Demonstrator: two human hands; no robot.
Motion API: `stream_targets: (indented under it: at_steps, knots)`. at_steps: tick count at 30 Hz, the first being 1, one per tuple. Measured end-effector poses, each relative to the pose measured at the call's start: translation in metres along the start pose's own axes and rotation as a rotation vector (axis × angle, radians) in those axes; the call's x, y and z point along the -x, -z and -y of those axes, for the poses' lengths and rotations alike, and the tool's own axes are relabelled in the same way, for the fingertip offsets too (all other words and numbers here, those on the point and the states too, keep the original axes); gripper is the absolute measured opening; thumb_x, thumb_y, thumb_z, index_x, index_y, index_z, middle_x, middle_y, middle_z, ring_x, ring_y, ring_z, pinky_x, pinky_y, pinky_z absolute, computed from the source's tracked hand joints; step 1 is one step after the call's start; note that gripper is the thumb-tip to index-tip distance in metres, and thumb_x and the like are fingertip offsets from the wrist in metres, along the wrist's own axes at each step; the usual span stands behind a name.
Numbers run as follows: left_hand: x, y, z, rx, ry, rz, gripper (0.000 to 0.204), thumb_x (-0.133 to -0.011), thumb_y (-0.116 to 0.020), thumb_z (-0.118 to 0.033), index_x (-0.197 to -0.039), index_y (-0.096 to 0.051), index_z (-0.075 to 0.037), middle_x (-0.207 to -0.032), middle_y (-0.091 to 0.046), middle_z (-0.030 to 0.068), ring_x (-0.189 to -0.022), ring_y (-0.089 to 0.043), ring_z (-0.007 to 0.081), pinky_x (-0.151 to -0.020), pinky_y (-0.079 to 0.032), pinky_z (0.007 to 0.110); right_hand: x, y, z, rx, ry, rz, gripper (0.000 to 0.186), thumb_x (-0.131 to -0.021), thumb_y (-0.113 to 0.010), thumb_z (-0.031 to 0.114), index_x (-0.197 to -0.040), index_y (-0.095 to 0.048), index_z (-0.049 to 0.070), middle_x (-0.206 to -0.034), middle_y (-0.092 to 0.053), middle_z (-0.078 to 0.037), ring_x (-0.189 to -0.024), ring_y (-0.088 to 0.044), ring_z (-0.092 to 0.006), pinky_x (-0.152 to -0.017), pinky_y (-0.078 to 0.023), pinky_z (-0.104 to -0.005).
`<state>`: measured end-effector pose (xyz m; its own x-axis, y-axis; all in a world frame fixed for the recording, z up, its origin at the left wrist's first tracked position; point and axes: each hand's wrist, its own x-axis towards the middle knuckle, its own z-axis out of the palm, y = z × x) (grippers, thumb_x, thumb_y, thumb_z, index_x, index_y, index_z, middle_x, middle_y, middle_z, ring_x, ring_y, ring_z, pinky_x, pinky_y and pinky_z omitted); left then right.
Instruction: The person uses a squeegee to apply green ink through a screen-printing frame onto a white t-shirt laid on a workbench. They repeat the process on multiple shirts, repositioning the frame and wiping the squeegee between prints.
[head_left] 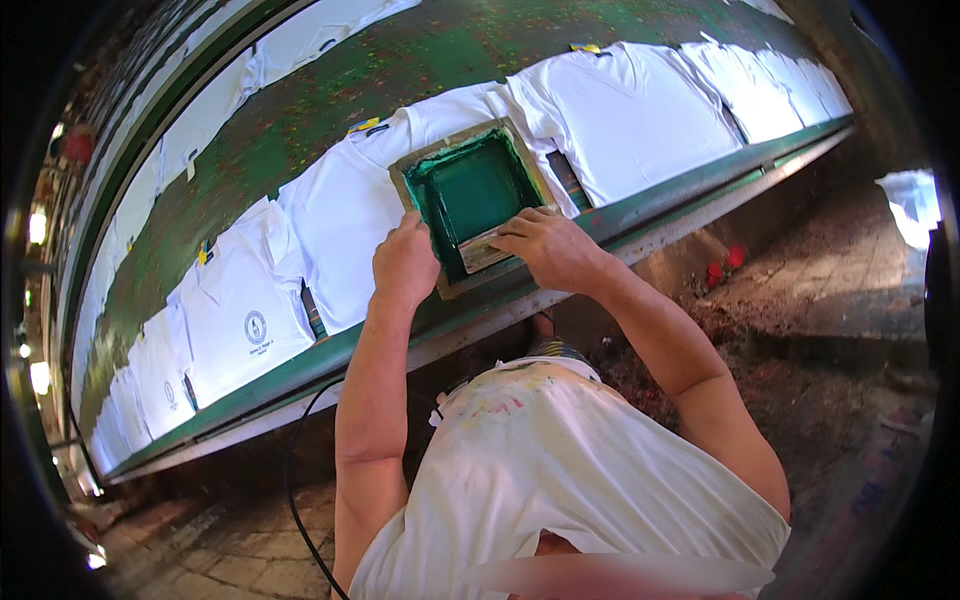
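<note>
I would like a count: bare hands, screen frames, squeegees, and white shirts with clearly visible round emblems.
Bare left hand and right hand: 2
Square wooden screen frame: 1
Pale wooden squeegee: 1
White cloth shirts with dark round emblems: 2
Total: 6

A long green worktable [430, 55], freckled with red and yellow specks, stretches past me, white T-shirts [217, 100] spread along its far edge. A thin black cable [289, 480] loops down over the brick floor [260, 572]; lower right of the table show two red things [714, 272], too blurred to name.
</note>
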<state>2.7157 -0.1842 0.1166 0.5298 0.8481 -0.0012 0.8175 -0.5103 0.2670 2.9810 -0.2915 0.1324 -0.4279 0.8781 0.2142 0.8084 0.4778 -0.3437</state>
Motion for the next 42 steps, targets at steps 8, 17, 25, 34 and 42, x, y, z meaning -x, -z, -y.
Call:
stream_targets:
  at_steps: [8,17,25,34,42]
  knots:
    - [0.002,0.001,-0.014,0.028,0.147,0.02,0.039,-0.098,-0.059,0.001,-0.133,-0.077,0.001,-0.155,-0.067,0.014,-0.127,-0.072,0.0402,-0.109,-0.059,0.05,-0.058,0.017,-0.08,-0.331,0.098,0.183,0.04,-0.088,-0.068,-0.002,-0.127,-0.078,0.004,-0.122,-0.078,-0.02,-0.121,-0.071,-0.0422,-0.105,-0.057,-0.0521]
    - [0.003,0.001,-0.025,0.033,0.209,0.014,0.036,-0.101,-0.061,0.0,-0.132,-0.077,0.002,-0.156,-0.067,0.0122,-0.123,-0.073,0.0388,-0.106,-0.059,0.051,-0.128,-0.005,-0.13,-0.114,0.099,-0.051,0.047,-0.089,-0.065,0.0,-0.132,-0.08,0.009,-0.129,-0.078,-0.018,-0.123,-0.072,-0.0406,-0.109,-0.057,-0.051]
    - [0.007,-0.004,-0.023,0.007,0.177,0.004,0.041,-0.096,-0.063,0.003,-0.136,-0.076,0.002,-0.156,-0.066,0.0112,-0.124,-0.072,0.0369,-0.103,-0.06,0.05,-0.081,-0.007,-0.091,-0.058,0.182,-0.013,0.045,-0.088,-0.069,0.004,-0.132,-0.078,0.01,-0.116,-0.076,-0.017,-0.113,-0.073,-0.0388,-0.103,-0.058,-0.0501]
    - [0.009,-0.008,-0.013,0.003,0.1,-0.056,0.039,-0.097,-0.065,0.001,-0.134,-0.077,0.001,-0.155,-0.067,0.0105,-0.12,-0.074,0.0352,-0.103,-0.058,0.049,-0.012,-0.003,-0.031,-0.045,0.154,0.048,0.053,-0.084,-0.075,0.006,-0.136,-0.077,0.012,-0.119,-0.074,-0.011,-0.113,-0.071,-0.0321,-0.101,-0.058,-0.0455]
    - [0.004,-0.03,-0.009,0.026,0.11,-0.264,0.026,-0.095,-0.07,-0.005,-0.118,-0.081,0.001,-0.145,-0.073,0.0137,-0.118,-0.073,0.0353,-0.105,-0.055,0.051,0.008,0.001,-0.016,-0.086,0.129,0.073,0.046,-0.09,-0.084,0.022,-0.134,-0.078,0.011,-0.126,-0.074,-0.011,-0.126,-0.067,-0.0333,-0.11,-0.054,-0.0477]
